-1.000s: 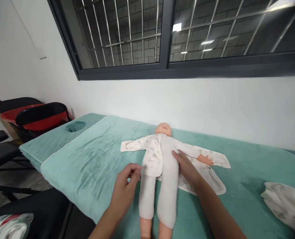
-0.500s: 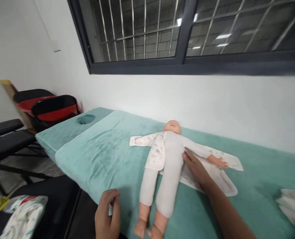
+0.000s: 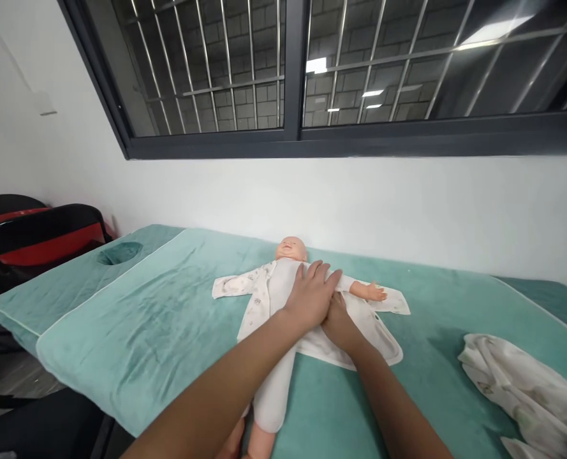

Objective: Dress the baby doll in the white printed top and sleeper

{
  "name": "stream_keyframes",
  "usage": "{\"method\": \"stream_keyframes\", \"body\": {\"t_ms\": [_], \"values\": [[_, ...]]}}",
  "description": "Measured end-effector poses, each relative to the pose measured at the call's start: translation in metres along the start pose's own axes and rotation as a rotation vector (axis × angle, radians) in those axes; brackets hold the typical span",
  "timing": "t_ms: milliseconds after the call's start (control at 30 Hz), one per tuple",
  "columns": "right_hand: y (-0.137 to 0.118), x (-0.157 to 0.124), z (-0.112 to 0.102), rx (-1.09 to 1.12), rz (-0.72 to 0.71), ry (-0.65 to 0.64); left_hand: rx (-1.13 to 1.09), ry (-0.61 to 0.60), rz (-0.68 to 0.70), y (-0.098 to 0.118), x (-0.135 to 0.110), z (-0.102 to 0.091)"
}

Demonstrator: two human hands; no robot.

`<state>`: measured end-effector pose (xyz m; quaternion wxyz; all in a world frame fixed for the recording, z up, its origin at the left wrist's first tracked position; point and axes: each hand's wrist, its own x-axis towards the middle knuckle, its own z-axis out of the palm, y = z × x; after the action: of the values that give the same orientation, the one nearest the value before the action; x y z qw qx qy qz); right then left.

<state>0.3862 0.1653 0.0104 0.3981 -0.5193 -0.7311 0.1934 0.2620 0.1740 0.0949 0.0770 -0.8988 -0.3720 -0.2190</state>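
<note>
A baby doll [image 3: 283, 280] lies on its back, dressed in a plain white suit that covers its body and legs. A white patterned baby jacket [image 3: 257, 303] has one sleeve on the doll's arm at the left and spreads out flat beneath it at the right. The doll's bare hand [image 3: 375, 292] rests over the other sleeve. My left hand [image 3: 313, 294] reaches across the doll's chest, fingers stretched out towards its side at the right. Close against it, my right hand [image 3: 339, 324] is above the jacket's loose part; its fingers are mostly hidden.
The padded bed [image 3: 168, 331] has a green cover and a round hole [image 3: 120, 253] towards its left end. A crumpled white patterned cloth [image 3: 522, 389] lies at the right. Black and red chairs [image 3: 44, 236] stand at the left. Behind are a white wall and a barred window.
My left hand has moved from beside the bed's near edge up onto the doll's chest, meeting my right hand. The view has shifted right, showing more of the crumpled cloth.
</note>
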Motion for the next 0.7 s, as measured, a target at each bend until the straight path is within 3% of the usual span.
{"method": "stream_keyframes", "body": {"t_ms": [100,200,300,367,567,700], "values": [[-0.002,0.0,-0.009,0.042,-0.084,-0.032,0.11,-0.154,0.074,-0.009,0.029,0.015],[-0.009,-0.004,-0.024,0.213,-0.06,-0.111,0.171,-0.286,0.126,-0.015,0.045,0.022],[-0.009,-0.01,-0.04,0.344,0.014,-0.167,0.194,-0.318,0.151,-0.02,0.05,0.024],[0.001,-0.013,-0.051,0.317,0.069,-0.159,0.208,-0.327,0.168,-0.023,0.051,0.022],[0.048,-0.013,-0.068,-0.173,0.349,0.174,0.267,-0.309,0.152,-0.032,0.05,0.012],[0.056,-0.015,-0.072,-0.171,0.465,0.25,0.294,-0.325,0.148,-0.033,0.05,0.014]]}}
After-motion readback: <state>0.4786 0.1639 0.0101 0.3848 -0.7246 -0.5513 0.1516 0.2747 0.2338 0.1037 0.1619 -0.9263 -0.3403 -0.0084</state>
